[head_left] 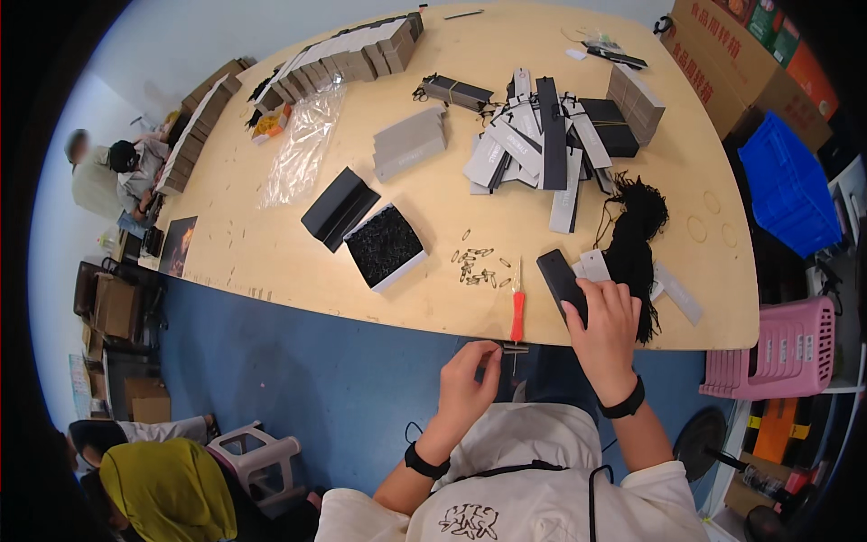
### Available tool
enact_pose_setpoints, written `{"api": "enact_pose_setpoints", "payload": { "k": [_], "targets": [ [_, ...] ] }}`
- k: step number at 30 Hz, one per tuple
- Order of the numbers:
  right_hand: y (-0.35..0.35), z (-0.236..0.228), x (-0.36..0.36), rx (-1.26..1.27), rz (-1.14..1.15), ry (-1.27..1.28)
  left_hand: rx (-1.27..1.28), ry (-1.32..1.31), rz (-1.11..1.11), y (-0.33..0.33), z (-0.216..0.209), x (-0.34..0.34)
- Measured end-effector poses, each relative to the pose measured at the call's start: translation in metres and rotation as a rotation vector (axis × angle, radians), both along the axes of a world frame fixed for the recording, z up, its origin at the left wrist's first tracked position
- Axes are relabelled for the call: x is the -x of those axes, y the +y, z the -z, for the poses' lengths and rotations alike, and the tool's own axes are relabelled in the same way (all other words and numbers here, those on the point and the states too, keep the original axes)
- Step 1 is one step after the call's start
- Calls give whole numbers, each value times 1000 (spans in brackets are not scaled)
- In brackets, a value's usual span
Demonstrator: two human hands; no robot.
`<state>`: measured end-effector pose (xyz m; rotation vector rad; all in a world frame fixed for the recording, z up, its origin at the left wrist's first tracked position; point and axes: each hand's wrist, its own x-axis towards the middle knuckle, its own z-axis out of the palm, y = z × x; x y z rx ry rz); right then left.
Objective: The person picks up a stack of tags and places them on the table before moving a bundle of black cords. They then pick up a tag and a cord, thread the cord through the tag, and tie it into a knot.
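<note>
My right hand [607,330] is closed over a stack of black cardboard tags [562,282] near the table's front edge. Under its fingertips and just beyond lies a pale tag [591,265], beside a bundle of black strings [637,221]. My left hand [470,384] is held just off the front edge, thumb and fingers pinched together. Whatever it pinches is too small to name; a small dark metal piece [515,348] is right by its fingertips. Between the hands lies an awl-like tool [517,312] with a red handle. Several small metal pins [474,266] are scattered to its left.
A white box [384,248] of small black pieces sits beside its black lid [340,208]. Grey and black tags [528,144] are heaped farther back. Clear plastic film [302,149] and a row of grey stacks [348,59] lie at far left. People work at left; a stool [257,461] stands below.
</note>
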<state>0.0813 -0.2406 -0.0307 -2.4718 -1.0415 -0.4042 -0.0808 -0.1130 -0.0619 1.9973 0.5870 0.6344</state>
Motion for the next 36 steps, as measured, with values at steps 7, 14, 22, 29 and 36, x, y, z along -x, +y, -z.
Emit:
{"api": "enact_pose_setpoints", "payload": {
  "k": [7,14,22,29,36],
  "targets": [
    [3,-5,5,-21,8,62,7,9,-7,1,-1,-1],
    [-16,-7,-6,25,184,36,20,20,-2,3,5,3],
    [-23,-7,-11,47,168,68,50,34,15,6,4,8],
    [-17,-16,-9,7,182,78,74,8,22,10,4,10],
    [10,-6,17,-12,98,63,119,21,17,8,6,15]
  ]
}}
